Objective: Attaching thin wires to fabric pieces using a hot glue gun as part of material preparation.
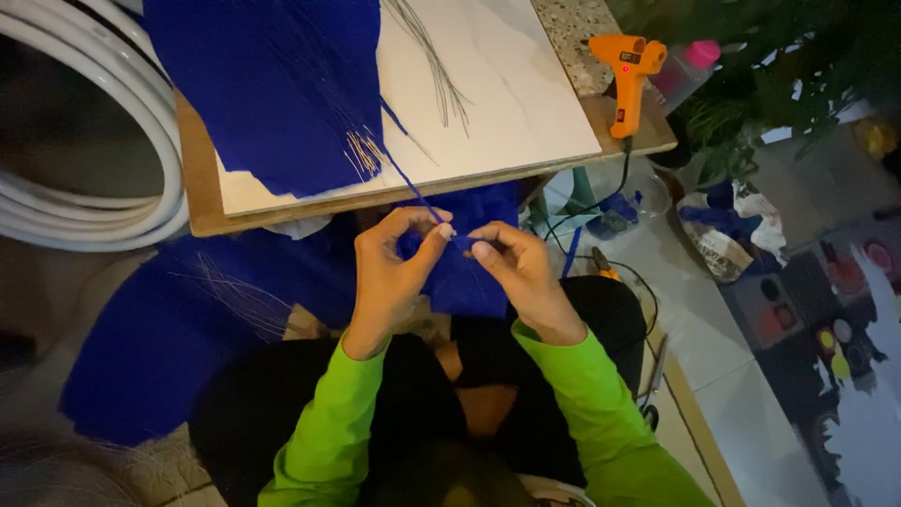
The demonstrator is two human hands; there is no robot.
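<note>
Nearest the camera, the left hand (389,268) and right hand (521,268) meet above the lap, each pinching with thumb and fingertips one end of a small blue piece (460,242), seemingly a thin wrapped strip, which lies stretched between the two hands. A blue strand (405,178) runs from the left fingertips up to the blue sheet (272,84) on the counter (507,103); farther off, thin wires (436,61) lie on the counter and an orange glue gun (629,75) stands at its right edge
</note>
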